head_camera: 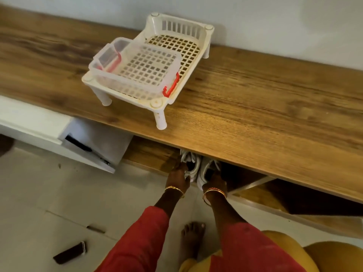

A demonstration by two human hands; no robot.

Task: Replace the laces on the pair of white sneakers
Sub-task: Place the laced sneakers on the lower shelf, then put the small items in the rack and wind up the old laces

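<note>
Sneakers, white, a pair: they sit side by side on the lower shelf, tucked just under the front edge of the wooden counter, heels toward me. My left hand grasps the left sneaker at its collar, fingers curled over the opening. My right hand grips the right sneaker the same way, fingers hooked into the heel end.

Handling, as I judge it: light shoes with soft, yielding uppers and a stiffer sole, not fragile and not slippery. The heel collar is the sound place to take hold for lifting out; laces on the left sneaker look loose and bunched, so they may snag on the counter edge above. Detail of the laces is too blurred to report further.

Containers: a white plastic rack on short legs stands on the counter toward its back edge. Resting on its grid is a clear lidded box with red clips; I see nothing in it. A smaller clear container lies tilted at the rack's left side, apparently also holding nothing.
</note>
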